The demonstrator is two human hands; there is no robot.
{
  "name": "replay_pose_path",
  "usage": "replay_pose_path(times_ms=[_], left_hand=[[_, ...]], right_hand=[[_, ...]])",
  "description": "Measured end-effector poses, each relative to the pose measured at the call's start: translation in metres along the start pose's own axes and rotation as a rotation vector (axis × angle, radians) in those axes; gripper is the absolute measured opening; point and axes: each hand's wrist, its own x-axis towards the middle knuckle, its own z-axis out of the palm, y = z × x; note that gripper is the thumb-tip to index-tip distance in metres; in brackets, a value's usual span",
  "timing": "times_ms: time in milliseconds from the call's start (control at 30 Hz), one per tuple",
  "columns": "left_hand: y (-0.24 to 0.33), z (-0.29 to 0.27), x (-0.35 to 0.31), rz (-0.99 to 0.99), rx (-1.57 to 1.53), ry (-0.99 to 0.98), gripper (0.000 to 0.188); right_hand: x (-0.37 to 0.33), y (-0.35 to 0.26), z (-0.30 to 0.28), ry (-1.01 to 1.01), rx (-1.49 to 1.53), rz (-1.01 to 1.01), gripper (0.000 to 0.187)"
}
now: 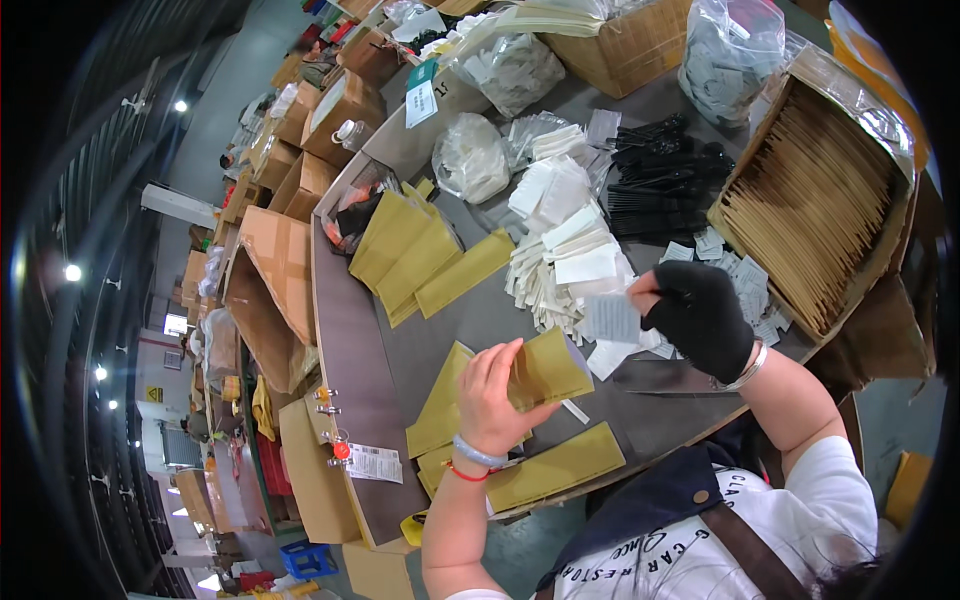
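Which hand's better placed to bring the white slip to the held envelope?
Likely right: the right hand pinches the white slip near the tan envelope, while the left hand holds that envelope.

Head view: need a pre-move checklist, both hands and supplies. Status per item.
1. Left hand holding the yellowish envelope: ok, thumb and fingers around it.
2. Right hand, black-gloved, holding the printed slip: ok, pinched at its edge.
3. Slip outside the envelope: ok.
4. Envelope contents: cannot tell, inside not visible.
5. Spare envelopes on the table: ok.
6. White pieces neatly stacked: not ok, loosely heaped.
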Motion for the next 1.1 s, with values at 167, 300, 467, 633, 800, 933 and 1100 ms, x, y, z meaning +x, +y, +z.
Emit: replay_pose_path(times_ms=[167,300,467,633,800,933,1100], left_hand=[[0.002,0.003,0.002,-0.013,-0.008,0.005,0.081],[0.003,0.005,0.001,0.002,-0.019,0.019,0.082],[-0.001,0.005,-0.006,-0.019,-0.029,0.015,0.081],[0.0,0.005,-0.009,-0.006,-0.001,0.015,0.082],[0.007,0.005,-0.008,0.007,0.019,0.008,0.08],[0.006,0.007,-0.011,-0.02,0.0,0.037,0.079],[0.009,0.008,-0.013,0.003,0.033,0.018,0.077]], right_hand=[[-0.007,0.019,0.015,-0.084,-0.093,-0.075,0.008],[-0.008,0.022,0.02,-0.156,-0.038,-0.017,0.007],[-0.004,0.024,0.02,-0.156,-0.138,-0.029,0.007],[-0.007,0.029,0.03,-0.187,-0.128,-0.076,0.007],[-0.007,0.027,0.045,-0.231,-0.126,-0.066,0.011],[-0.012,0.041,0.041,-0.219,0.113,0.081,0.023],[-0.014,0.045,0.05,-0.443,-0.123,0.199,0.025]])
